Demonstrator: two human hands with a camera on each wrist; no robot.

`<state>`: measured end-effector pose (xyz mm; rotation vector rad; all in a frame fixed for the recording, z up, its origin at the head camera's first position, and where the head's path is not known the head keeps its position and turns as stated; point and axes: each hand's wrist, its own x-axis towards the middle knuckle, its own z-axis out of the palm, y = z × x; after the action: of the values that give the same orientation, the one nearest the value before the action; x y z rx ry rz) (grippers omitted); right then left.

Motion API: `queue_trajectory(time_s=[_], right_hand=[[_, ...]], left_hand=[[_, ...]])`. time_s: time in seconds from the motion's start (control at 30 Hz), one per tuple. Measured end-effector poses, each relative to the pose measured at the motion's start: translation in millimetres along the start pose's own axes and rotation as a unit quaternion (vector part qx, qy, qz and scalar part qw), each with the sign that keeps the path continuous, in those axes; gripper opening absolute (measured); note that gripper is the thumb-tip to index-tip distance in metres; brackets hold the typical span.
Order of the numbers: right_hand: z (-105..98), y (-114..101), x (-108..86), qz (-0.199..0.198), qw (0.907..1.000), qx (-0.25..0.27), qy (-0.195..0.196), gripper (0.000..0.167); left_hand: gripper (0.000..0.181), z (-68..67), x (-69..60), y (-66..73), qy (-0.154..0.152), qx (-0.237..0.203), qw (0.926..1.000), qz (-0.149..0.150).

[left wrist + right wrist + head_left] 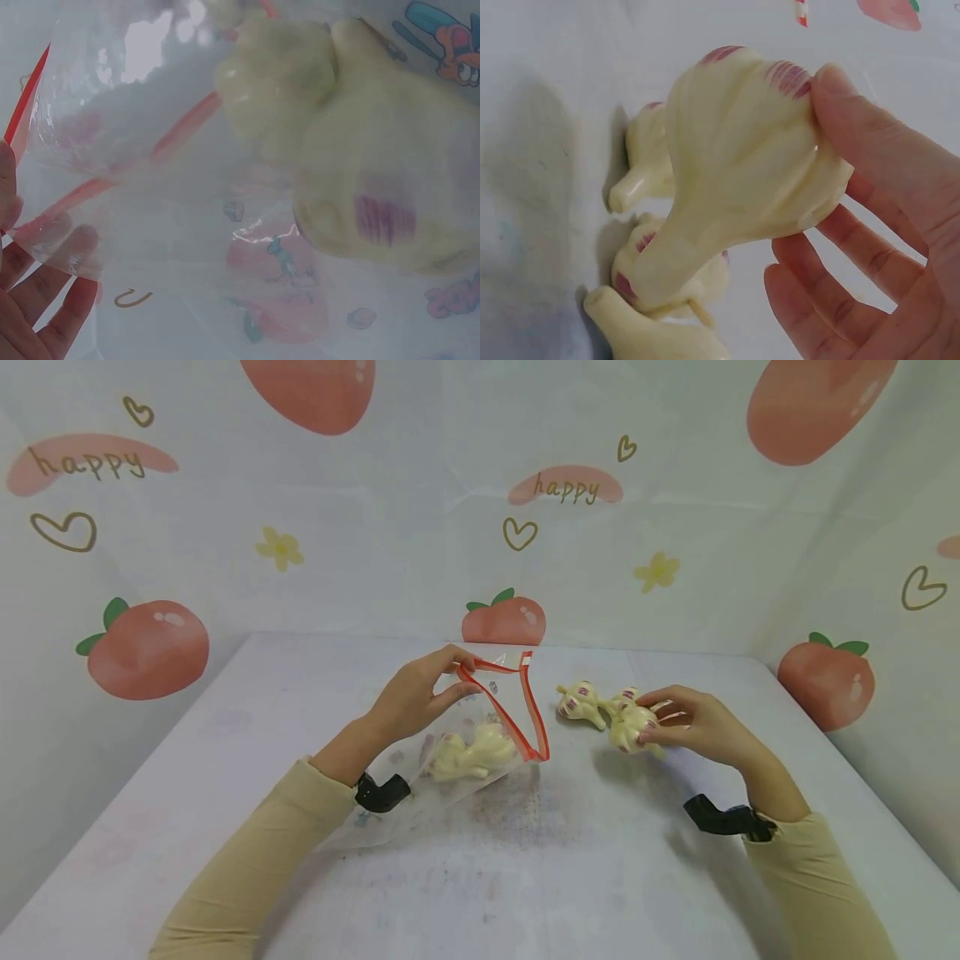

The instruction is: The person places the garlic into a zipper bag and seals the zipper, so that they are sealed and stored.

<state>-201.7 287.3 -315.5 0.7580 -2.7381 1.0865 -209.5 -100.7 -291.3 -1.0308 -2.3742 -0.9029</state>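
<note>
My left hand (420,697) pinches the red-edged rim of a clear zip bag (536,718), whose mouth gapes to the right. Inside the bag lie pale garlic bulbs (468,753), seen blurred through the plastic in the left wrist view (375,165). Between the thumb and fingers of my right hand (701,722) is a garlic bulb (632,728) with purple marks, raised above the table in the right wrist view (742,142). Just beyond it are several more bulbs (579,702), one of them (652,154) partly hidden by the held bulb.
A white table (525,877) carries faint stains. Behind it hangs a white cloth backdrop (420,527) printed with peaches, hearts and flowers. Black straps with dark mounts are on both wrists.
</note>
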Motion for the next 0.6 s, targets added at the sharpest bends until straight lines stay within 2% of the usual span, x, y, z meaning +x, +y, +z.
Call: queue_trajectory(time_s=[0.33,0.6], right_hand=[[7.3,-3.0,7.0,-0.060,0.9975,0.032,0.021,0.040],[11.1,-10.1,11.3,-0.039,0.9986,0.024,0.028,0.038]], left_hand=[[0.027,-0.7,-0.3,1.5,-0.002,0.000,1.0000,-0.005],[0.027,-0.5,0.2,0.6,-0.002,0.001,1.0000,-0.004]])
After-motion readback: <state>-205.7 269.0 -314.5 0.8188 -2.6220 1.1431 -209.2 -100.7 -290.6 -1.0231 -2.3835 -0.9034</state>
